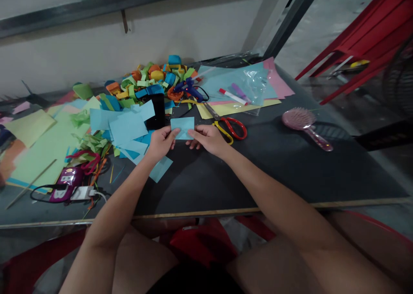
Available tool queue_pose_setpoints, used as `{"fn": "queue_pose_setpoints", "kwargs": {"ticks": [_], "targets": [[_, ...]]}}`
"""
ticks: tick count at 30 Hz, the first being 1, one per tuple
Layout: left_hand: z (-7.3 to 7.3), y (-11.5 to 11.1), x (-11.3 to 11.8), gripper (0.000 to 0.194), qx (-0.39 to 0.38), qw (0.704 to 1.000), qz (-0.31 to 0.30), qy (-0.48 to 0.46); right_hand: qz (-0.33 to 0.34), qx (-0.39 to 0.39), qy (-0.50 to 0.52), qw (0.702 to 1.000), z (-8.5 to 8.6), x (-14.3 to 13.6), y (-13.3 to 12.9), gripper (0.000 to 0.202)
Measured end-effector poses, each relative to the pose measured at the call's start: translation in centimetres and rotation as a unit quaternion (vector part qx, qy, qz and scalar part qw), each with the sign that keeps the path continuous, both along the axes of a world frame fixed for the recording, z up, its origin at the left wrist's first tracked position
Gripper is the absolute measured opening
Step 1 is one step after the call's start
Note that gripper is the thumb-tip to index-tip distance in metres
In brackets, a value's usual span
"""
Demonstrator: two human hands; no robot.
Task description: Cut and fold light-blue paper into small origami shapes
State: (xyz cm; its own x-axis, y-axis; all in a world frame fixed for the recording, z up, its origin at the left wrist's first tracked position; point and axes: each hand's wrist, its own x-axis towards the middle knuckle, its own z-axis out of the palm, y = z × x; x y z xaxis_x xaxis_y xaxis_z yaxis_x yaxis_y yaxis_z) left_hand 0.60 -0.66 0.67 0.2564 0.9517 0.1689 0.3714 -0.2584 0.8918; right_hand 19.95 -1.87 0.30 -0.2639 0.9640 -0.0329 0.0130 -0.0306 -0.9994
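Between my two hands is a small light-blue piece of paper (183, 124), held up above the dark table. My left hand (161, 142) pinches its lower left corner between thumb and fingers. At the lower right corner, my right hand (208, 138) grips it the same way, with some fingertips showing below. Loose light-blue paper pieces (127, 128) lie in a heap left of my left hand, and one piece (160, 169) rests under my left wrist. Scissors (234, 128) with red and yellow handles lie just beyond my right hand.
Behind the hands are a pile of coloured folded paper (158, 76), a blue glue gun (189, 87) and a black phone-like object (156, 111). Paper sheets (222, 81) with markers (232, 96) lie back right. A pink hairbrush (300, 119) is right; a purple device (68, 182) with cables is left.
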Motion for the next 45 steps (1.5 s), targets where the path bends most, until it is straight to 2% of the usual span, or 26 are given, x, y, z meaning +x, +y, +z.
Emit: {"fn": "queue_pose_setpoints", "kwargs": {"ticks": [12, 27, 34, 38, 40, 45], "targets": [[-0.14, -0.02, 0.35, 0.047, -0.005, 1.0, 0.007, 0.013, -0.023, 0.029, -0.036, 0.999, -0.31, 0.15, -0.15, 0.04], [-0.62, 0.23, 0.0, 0.04, 0.01, 0.999, 0.012, 0.032, -0.01, 0.044, -0.066, 0.997, 0.07, 0.16, -0.18, 0.036], [-0.43, 0.06, 0.15, 0.043, 0.011, 1.0, 0.017, 0.019, -0.019, 0.027, -0.017, 0.999, 0.15, 0.06, -0.19, 0.04], [-0.05, -0.18, 0.28, 0.047, -0.002, 1.0, -0.006, 0.029, -0.037, 0.02, -0.004, 0.999, -0.14, 0.06, 0.06, 0.046], [-0.03, -0.17, 0.23, 0.049, 0.01, 0.999, -0.009, 0.043, -0.041, 0.032, -0.014, 0.999, -0.2, 0.04, 0.16, 0.047], [-0.24, 0.02, -0.02, 0.045, 0.073, 0.995, 0.036, 0.052, -0.017, 0.037, -0.029, 0.999, 0.12, -0.05, 0.02, 0.048]]}}
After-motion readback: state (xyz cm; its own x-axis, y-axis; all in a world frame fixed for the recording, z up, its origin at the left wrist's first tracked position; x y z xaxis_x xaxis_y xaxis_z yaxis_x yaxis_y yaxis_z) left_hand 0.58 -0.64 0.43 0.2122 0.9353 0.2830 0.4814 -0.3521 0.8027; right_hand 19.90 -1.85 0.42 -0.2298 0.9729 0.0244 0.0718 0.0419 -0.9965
